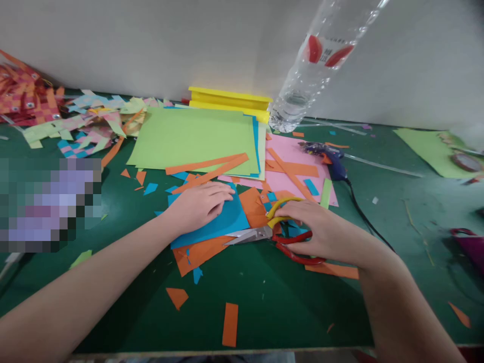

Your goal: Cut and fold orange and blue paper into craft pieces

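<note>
My left hand [200, 204] lies on a sheet of blue paper [227, 222], its fingers extended over the surface. An orange sheet [204, 254] sticks out from under the blue one at the near edge. In my right hand [321, 229] is a pair of scissors [260, 233] with a yellow and a red handle loop. Their blades stand slightly apart, the tips pointing left at the lower edge of the blue paper. Orange strips [212, 171] lie just beyond my left hand. Orange and blue scraps lie partly hidden behind the scissors.
Behind the hands are stacked green sheets [192, 136], a pink sheet [287, 146] and a tilted plastic bottle [313, 65]. A corded glue gun [328, 159] lies to the right. Woven paper pieces [30, 96] are heaped far left; orange offcuts [230, 324] dot the green table [280, 322].
</note>
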Demonstrator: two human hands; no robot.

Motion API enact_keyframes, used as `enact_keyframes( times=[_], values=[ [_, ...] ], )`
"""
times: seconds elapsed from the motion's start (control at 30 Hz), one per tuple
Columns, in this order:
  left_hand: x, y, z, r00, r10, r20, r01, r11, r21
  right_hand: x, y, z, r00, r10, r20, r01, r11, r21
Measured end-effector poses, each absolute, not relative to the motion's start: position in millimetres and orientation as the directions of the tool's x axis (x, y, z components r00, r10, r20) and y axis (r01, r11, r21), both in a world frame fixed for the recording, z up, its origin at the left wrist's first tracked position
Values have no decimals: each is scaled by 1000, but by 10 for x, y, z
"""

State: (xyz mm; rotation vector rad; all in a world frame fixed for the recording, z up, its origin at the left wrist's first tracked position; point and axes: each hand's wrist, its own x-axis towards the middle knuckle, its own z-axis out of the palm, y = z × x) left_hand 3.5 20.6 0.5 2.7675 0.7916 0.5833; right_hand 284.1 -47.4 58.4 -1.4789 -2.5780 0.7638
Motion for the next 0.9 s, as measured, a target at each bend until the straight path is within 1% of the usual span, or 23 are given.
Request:
enact_keyframes(
  times=[0.13,0.37,0.57,0.77,0.9],
  values=[
    [32,215,-6,772,551,317,458,-828,324,2846,-475,571,-538,818,-202,779,392,-490],
    [18,218,-5,767,558,317,452,-820,351,2859,-480,517,-522,819,-239,799,371,-473],
    [16,220,-10,773,545,326,445,-831,334,2871,-484,501,-534,815,-226,801,401,-445],
    [22,220,-9,773,541,331,445,-834,326,2829,-508,487,-529,829,-182,807,425,-409],
    [24,217,-14,773,544,328,446,-832,329,2843,-509,462,-544,819,-184,804,446,-393]
  ],
)
